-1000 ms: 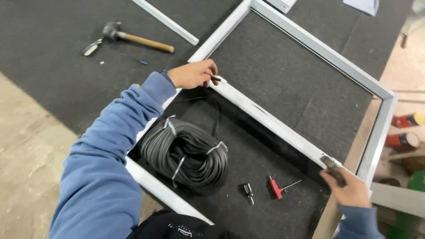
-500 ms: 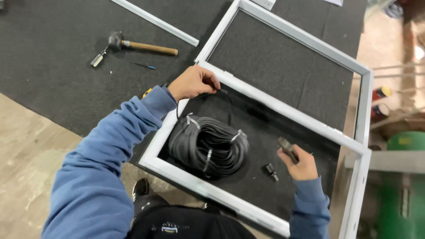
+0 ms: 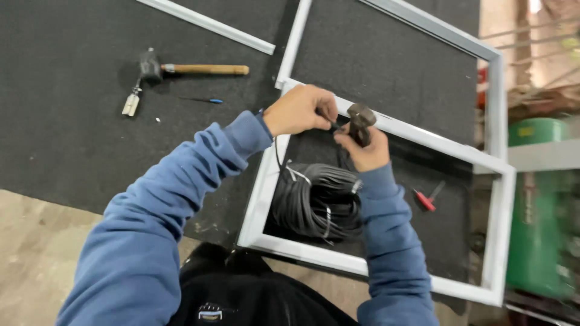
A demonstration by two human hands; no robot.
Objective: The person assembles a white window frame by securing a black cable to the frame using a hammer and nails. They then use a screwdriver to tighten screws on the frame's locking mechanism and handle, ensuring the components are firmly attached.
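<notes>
While both blue sleeves reach over a dark felt-covered worktable [image 3: 72,139], the far left part of its surface carries a hammer [image 3: 181,69] with a wooden handle, lying flat with its dark head toward the left edge. Just below it lies a thin blue-tipped tool [image 3: 202,100], well apart from the hands. Further right, a loose white metal bar [image 3: 205,25] runs slanting toward the table's far edge. Next comes the white metal frame [image 3: 257,205], lying flat on the table. The left hand [image 3: 299,110] is over the frame's crossbar, fingers pinched on the end of a thin black cord. A coil of black cord [image 3: 317,199] rests inside the frame's near section, beside its left rail. The right hand [image 3: 365,151] is clenched around a small dark tool [image 3: 360,121], touching the left hand. A red-handled tool [image 3: 425,199] lies further right inside the frame.
</notes>
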